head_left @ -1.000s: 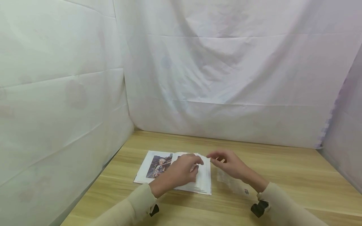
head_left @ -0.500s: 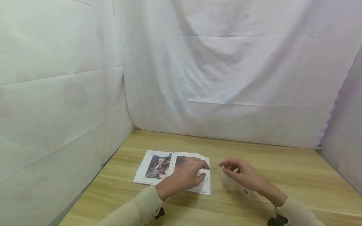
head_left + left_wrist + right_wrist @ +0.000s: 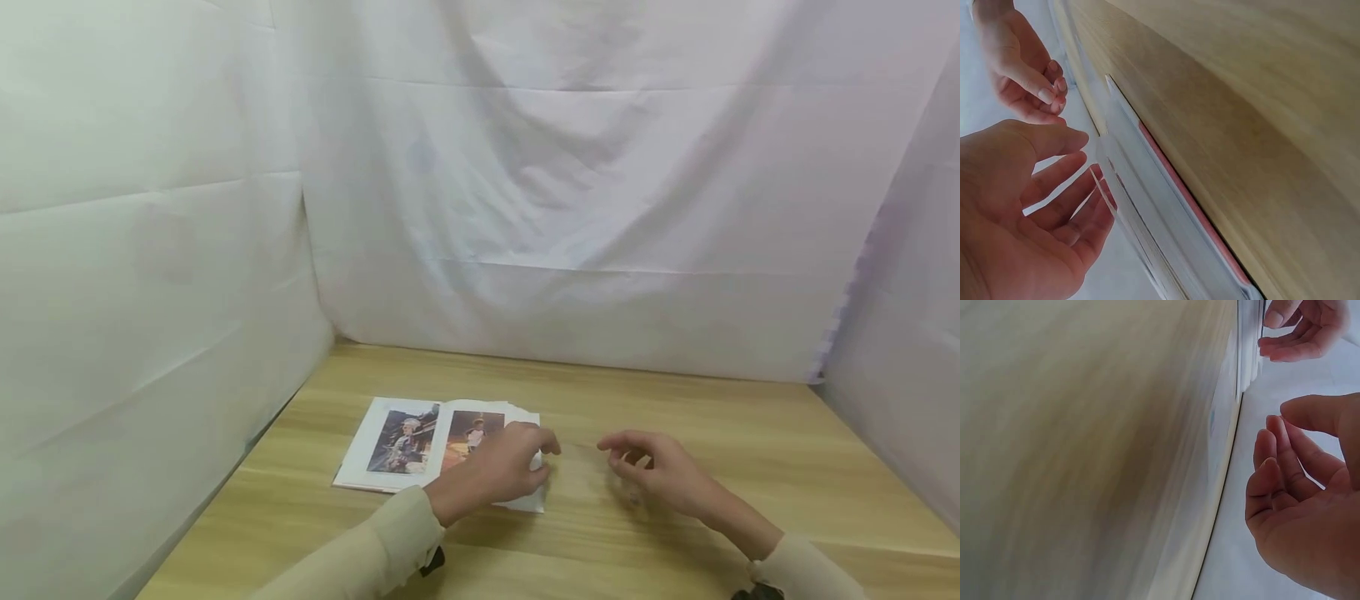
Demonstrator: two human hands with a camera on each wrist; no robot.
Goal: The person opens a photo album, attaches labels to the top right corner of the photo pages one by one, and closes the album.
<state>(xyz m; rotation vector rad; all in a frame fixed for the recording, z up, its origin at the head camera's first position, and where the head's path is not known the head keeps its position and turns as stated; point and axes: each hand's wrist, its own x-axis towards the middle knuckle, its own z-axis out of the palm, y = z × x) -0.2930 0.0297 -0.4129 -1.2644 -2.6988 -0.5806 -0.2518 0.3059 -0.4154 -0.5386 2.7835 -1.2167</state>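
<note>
An open photo book [image 3: 369,437] lies on the wooden table, with a picture [image 3: 405,440] on its left page and another picture [image 3: 463,427] on its right page. Over the right page is my left hand [image 3: 501,465], thumb and fingers parted, fingertips at the outer page edge. The left wrist view shows its fingers beside the slightly fanned page edges [image 3: 1141,234]. To the right of the book, my right hand [image 3: 667,471] hovers with loosely bent fingers and nothing in its grasp. A clear plastic sheet [image 3: 1211,447] lies on the table beneath it, barely visible.
The wooden table [image 3: 637,558] extends around the book. White cloth hangs behind it [image 3: 525,317] and along the left side [image 3: 150,333], with another cloth wall [image 3: 900,358] on the right.
My right hand has drawn away from the book to the right and lower. My left hand has shifted right across the page, uncovering the right-hand picture. The head view has turned slightly.
</note>
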